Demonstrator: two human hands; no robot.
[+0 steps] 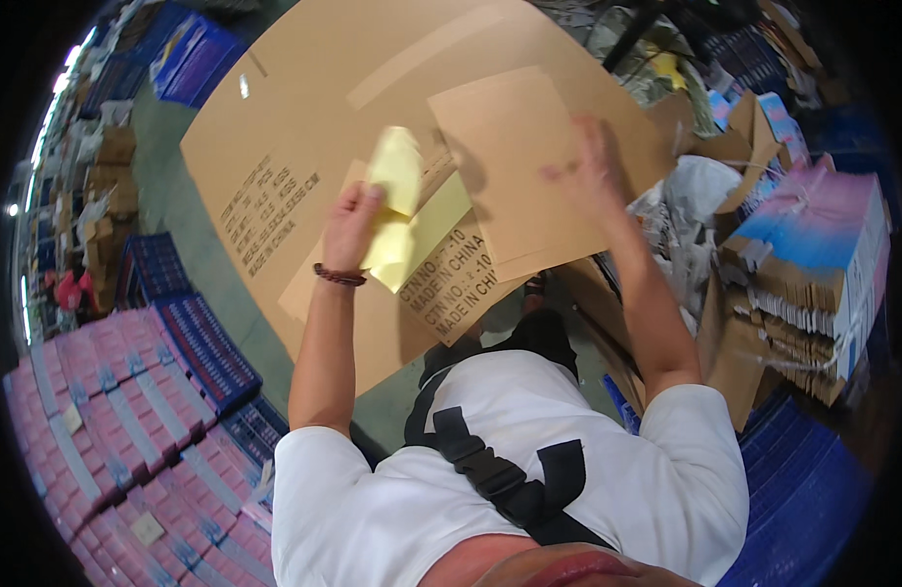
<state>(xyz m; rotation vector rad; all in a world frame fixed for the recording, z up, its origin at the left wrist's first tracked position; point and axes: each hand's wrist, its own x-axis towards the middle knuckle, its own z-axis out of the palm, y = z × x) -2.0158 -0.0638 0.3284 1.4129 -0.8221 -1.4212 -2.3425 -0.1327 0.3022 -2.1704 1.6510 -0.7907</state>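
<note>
Reference: the large cardboard panel (304,117), spread in front of the person. From where I stand, the work lies upon it.

Left hand (351,223): closed, thumb over fingers, grasping the yellow papers (397,174) above the panel's middle. A further yellow strip (439,223) lies beside them, across a printed brown piece (458,293) at the panel's near edge.

Right hand (596,181): over the right part of the panel, at the right side of the blank brown sheet (505,137). The fingers are spread and blurred; I cannot tell whether they grip the sheet or merely pass over it.

Handling, as judged: the yellow papers should be light, limp and easily creased; pinch them between thumb and fingers near the middle, lightly. The blank sheet looks thin, flat and stiffer, light but inclined to slide on smooth card; take it by a side edge, with the opposite edge supported to prevent bending.

Right of the panel: a tied stack of pink-and-blue card (823,235).
</note>
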